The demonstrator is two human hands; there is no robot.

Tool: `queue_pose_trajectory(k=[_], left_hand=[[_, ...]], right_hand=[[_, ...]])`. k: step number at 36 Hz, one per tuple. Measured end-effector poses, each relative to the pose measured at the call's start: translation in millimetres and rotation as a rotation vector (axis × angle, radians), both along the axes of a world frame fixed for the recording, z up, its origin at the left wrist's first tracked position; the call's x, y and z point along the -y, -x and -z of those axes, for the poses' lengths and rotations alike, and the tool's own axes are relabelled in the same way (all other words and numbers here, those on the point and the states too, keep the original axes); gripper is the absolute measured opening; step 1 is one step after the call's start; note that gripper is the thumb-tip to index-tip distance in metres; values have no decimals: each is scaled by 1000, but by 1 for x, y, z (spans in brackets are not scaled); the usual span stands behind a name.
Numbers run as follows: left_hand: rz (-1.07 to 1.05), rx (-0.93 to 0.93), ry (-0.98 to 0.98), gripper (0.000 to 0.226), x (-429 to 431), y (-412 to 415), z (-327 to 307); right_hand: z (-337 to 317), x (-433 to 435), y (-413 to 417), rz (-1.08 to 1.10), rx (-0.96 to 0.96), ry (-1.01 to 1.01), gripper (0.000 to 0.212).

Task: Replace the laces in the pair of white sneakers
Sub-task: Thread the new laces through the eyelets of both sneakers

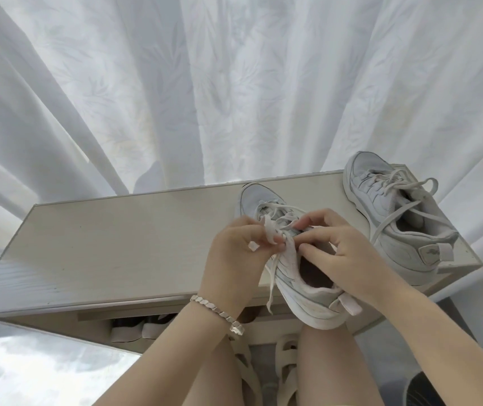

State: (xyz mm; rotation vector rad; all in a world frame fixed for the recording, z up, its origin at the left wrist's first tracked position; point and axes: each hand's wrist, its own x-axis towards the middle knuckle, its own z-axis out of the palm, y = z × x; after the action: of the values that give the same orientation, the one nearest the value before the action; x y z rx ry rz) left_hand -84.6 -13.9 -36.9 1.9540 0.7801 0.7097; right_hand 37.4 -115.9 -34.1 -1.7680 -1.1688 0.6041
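Head view:
- The near sneaker (288, 284) rests on the pale wooden cabinet top (111, 250). Its toe points away toward the curtain (234, 83) and its heel sticks out past the front edge, above the person's knee.
- The left hand (234, 256) pinches a flat white lace (267, 231) between thumb and curled fingers, just left of the shoe's tongue. A short stretch of lace stands up above the fingers.
- A loose end of that lace hangs down the sneaker's left side and past the cabinet's front edge.
- The right hand (344, 253) grasps the near sneaker at its upper. Its fingers curl over the eyelet area and its thumb presses on the rim of the opening. Whether the fingertips also catch the lace cannot be told.
- The two hands nearly meet over the tongue.
- The far sneaker (395, 221) sits at the right end of the cabinet top, apart from the near one, with its toe toward the curtain. It is laced, and its slack lace ends lie looped across its opening.
- A silver bracelet (219, 311) circles the left wrist.
- Dark and light shoes (134, 329) lie on a lower shelf under the top.
- The person's feet wear pale sandals (285, 367), seen between the knees.
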Motion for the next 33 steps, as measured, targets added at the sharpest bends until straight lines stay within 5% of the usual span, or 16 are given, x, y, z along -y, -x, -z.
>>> queue_pose_trajectory(k=[4, 7, 10, 16, 22, 24, 30, 33], left_hand=[[-10, 26, 202, 19, 5, 1, -3], [-27, 35, 193, 7, 11, 1, -2], [-55, 45, 179, 20, 17, -2, 0], [-143, 97, 138, 18, 16, -11, 5], [-133, 45, 198, 20, 11, -12, 5], [-120, 37, 210, 21, 11, -12, 4], [-88, 28, 221, 20, 11, -13, 6], [-73, 19, 224, 20, 11, -14, 8]], right_hand=[[0, -6, -5, -1, 96, 27, 20], [4, -7, -4, 29, 153, 0, 24], [10, -7, 2, 86, 171, -65, 30], [10, -4, 3, 213, 243, -212, 16], [-24, 10, 10, 208, -532, -514, 11], [-38, 15, 15, 176, -641, -574, 10], [-68, 31, 16, 307, -464, -589, 31], [-65, 31, -2, 353, -58, -160, 24]])
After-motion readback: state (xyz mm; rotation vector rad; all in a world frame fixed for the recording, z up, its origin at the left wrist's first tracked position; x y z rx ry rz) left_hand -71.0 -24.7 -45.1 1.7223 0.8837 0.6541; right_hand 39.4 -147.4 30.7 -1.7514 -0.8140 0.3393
